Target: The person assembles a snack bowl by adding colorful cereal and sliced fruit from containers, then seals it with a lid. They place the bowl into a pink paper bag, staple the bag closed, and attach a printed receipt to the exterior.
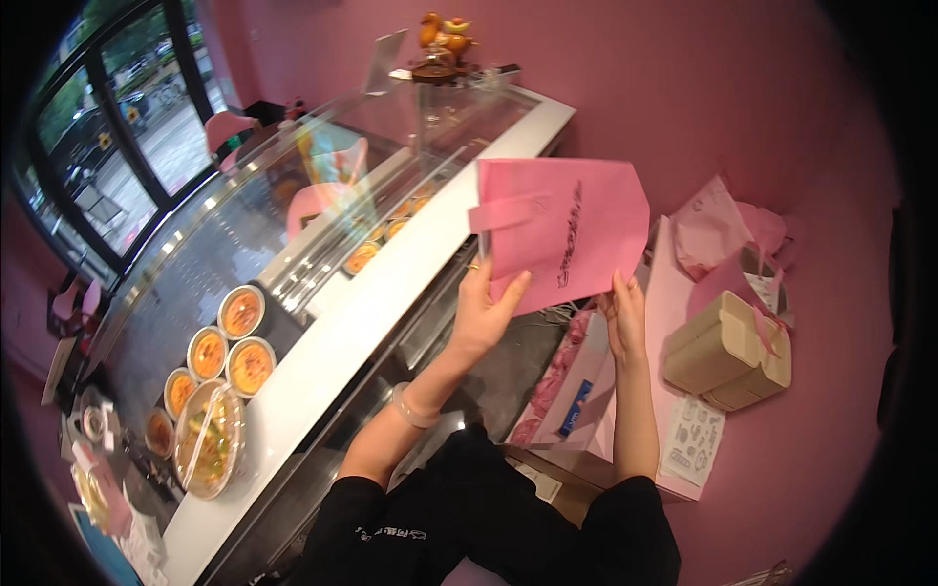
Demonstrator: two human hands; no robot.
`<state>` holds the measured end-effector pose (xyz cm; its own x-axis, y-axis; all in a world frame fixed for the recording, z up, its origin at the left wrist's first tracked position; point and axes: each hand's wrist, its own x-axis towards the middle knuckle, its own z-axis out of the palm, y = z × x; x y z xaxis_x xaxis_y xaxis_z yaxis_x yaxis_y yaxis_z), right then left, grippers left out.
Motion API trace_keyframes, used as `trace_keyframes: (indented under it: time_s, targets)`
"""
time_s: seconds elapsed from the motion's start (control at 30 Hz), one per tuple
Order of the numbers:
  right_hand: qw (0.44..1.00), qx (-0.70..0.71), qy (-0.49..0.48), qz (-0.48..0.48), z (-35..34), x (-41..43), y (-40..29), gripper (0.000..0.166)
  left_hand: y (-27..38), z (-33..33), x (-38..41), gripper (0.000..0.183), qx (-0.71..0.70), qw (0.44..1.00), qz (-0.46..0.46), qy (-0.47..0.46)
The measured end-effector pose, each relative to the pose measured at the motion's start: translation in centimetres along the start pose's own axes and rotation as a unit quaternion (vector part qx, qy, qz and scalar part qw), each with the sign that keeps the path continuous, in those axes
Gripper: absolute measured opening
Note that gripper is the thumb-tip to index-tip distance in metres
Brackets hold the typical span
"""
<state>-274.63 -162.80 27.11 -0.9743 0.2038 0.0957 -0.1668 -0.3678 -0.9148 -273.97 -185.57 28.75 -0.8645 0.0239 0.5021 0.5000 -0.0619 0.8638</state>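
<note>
Raised in front of me is a pink flat-folded carrier bag (535, 242) with handles at its left end and dark printed writing on its face. My left hand (487, 297) grips its lower left edge, thumb over the front. The fingers of my right hand (623, 315) pinch the lower right corner. A pale bangle (412, 407) circles my left wrist. Behind the bag's left edge runs the white top ledge (396, 293) of a glass display case.
A clear-lidded bowl of food (209, 439) sits on the ledge's near end. Several round baked desserts (242, 311) appear beside it. At right, a pink counter (634, 410) carries beige takeaway boxes (722, 351), pink bags (711, 227) and printed sheets (692, 439). Figurines (443, 44) stand at the far end.
</note>
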Motion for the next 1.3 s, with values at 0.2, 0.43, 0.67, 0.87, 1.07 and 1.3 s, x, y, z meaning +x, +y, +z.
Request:
trace_keyframes:
  time_s: [0.2, 0.43, 0.67, 0.87, 1.07, 1.3]
  targets:
    - [0.924, -0.280, -0.045, -0.254, 7.5, -9.5, 3.0, 0.056, 4.9, -11.7, -12.3, 0.017, 0.355, 0.919, 0.150, -0.087]
    - [0.561, -0.455, -0.691, 0.030, 20.3, -17.7, 6.5, 0.045, 7.0, -19.1, -27.9, 0.013, 0.481, 0.855, -0.005, -0.194]
    - [0.276, -0.240, -0.872, 0.326, 25.6, -23.7, 19.2, 0.036, 11.9, -23.2, -40.5, 0.010, 0.502, 0.853, -0.091, -0.107]
    - [0.302, -0.188, -0.890, 0.285, 25.2, -31.5, 29.6, 0.023, 12.9, -16.5, -49.2, 0.017, 0.596, 0.777, -0.179, -0.101]
    - [0.297, -0.176, -0.894, 0.286, 26.5, -40.4, 29.0, 0.020, 14.5, -8.9, -52.0, 0.028, 0.526, 0.770, -0.333, 0.137]
    - [0.271, 0.021, -0.962, 0.031, 26.5, -51.6, 20.5, 0.029, 11.4, -9.2, -61.6, 0.032, 0.365, 0.514, -0.696, 0.343]
